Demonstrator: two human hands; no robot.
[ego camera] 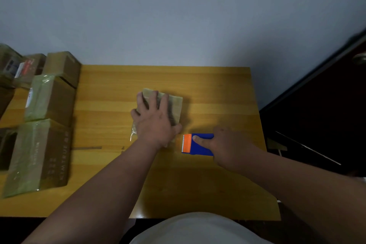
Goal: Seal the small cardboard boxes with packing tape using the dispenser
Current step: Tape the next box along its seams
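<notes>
Three taped boxes (45, 125) stacked left of table (217, 89).

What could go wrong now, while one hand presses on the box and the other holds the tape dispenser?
1. The dispenser's serrated blade points toward the left hand and sits close to it; a quick pull might scratch the thumb.
2. A loose tape end sticks out at the box's near-left corner and may fold or stick to the table.
3. The right hand holds the dispenser low, so the tape could run crooked.
</notes>
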